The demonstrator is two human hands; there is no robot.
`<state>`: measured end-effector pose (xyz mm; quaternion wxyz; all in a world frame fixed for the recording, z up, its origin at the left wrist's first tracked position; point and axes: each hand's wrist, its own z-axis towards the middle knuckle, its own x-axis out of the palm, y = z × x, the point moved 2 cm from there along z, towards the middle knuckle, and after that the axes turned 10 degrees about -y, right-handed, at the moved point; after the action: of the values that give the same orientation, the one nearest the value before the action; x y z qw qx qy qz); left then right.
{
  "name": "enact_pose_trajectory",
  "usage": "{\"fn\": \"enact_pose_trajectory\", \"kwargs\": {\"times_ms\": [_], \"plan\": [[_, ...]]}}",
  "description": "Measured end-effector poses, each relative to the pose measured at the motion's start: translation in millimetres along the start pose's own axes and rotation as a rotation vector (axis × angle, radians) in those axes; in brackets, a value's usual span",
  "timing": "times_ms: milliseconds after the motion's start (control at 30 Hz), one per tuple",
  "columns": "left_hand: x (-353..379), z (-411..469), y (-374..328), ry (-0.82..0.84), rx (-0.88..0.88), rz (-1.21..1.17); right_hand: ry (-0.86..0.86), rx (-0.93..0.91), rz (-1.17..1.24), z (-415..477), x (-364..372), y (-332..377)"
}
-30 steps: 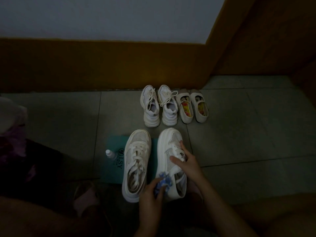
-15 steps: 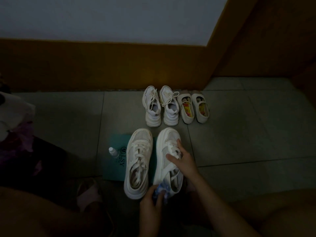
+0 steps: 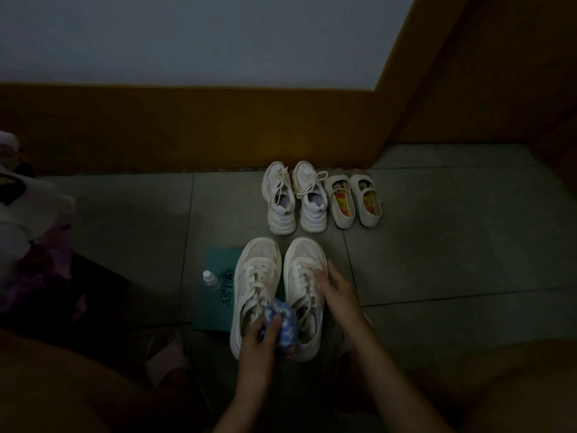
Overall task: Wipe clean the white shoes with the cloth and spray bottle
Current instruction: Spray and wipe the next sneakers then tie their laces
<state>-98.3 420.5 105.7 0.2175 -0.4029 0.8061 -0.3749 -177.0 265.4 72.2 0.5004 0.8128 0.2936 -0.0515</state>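
Note:
Two white lace-up shoes lie side by side on the floor, the left shoe (image 3: 256,276) and the right shoe (image 3: 304,254), toes pointing away from me. My left hand (image 3: 259,342) is closed around a crumpled blue-and-white cloth (image 3: 282,323), which sits between the two shoes near their heels. My right hand (image 3: 335,292) holds the right shoe's outer side, with its fingers over the laces. A small clear spray bottle (image 3: 210,279) stands to the left of the left shoe.
A teal bag (image 3: 215,295) lies flat under the shoes and bottle. A second pair of white sneakers (image 3: 296,195) and a pair of beige flats (image 3: 352,198) stand by the brown baseboard (image 3: 187,129). Bundled fabric (image 3: 28,214) is at the left, a pink slipper (image 3: 168,354) by my knee.
The right shoe has gone from tilted to lying flat and straight. My left hand with the cloth has moved from the right shoe's heel into the gap between the shoes.

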Motion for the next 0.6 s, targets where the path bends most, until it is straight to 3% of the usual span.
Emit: {"fn": "enact_pose_trajectory", "kwargs": {"times_ms": [67,133,233,333,433,500,600], "plan": [[5.6,-3.6,-10.7,0.054,0.002,-0.024,-0.110,-0.046,0.153,-28.0,-19.2,9.2],[14.1,-2.4,-17.1,0.076,-0.051,-0.079,-0.034,-0.069,0.265,-60.6,-26.1,13.7],[31.1,2.1,-23.4,0.162,-0.172,-0.059,0.161,-0.150,0.216,-94.9,-20.6,6.5],[47.3,6.2,-26.4,0.309,-0.285,-0.048,0.056,-0.219,0.157,-87.8,-25.2,-2.8],[55.0,10.7,-26.4,0.391,-0.182,0.142,-0.077,-0.168,0.204,-73.5,-30.2,-6.3],[56.4,14.7,-23.1,0.327,-0.058,0.284,-0.162,-0.074,0.291,-61.3,-30.8,-17.8],[54.1,18.9,-22.2,0.025,0.436,0.618,-0.378,0.108,0.460,-35.9,-42.5,-32.8]]}}
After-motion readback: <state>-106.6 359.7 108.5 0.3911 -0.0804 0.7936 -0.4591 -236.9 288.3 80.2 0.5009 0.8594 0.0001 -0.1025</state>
